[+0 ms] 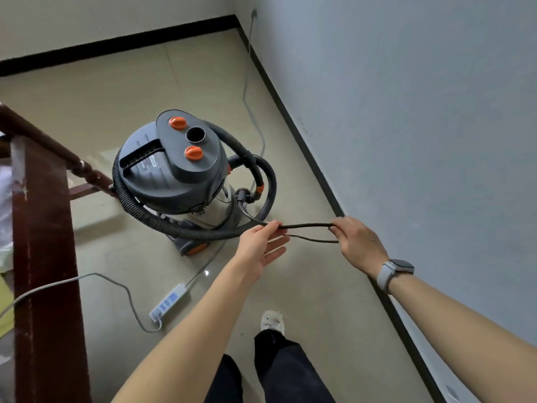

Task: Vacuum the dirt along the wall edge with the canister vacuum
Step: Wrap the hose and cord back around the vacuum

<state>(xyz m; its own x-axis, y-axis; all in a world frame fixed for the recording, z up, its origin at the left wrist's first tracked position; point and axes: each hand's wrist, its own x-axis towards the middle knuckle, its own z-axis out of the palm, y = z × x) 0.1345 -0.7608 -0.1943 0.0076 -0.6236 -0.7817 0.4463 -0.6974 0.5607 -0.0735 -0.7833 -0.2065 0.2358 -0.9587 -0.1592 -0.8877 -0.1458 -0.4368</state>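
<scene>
Grey canister vacuum with 2 orange knobs (174, 167) stands on the beige tiled floor (101, 97), hose coiled round it. Left hand (261, 242) pinches its thin black power cord (305, 226); right hand (356, 242) grips the loop. Still setup: next, plug into the white power strip (168, 301).

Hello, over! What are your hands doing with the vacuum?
Left hand pinching black cord, right hand gripping its loop. Vacuum parked, hose wrapped around it. Power strip lying underfoot.

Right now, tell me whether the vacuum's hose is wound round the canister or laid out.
Wound. The corrugated hose loops round the canister vacuum, which stands upright. The hands hold only its thin black cord.
</scene>
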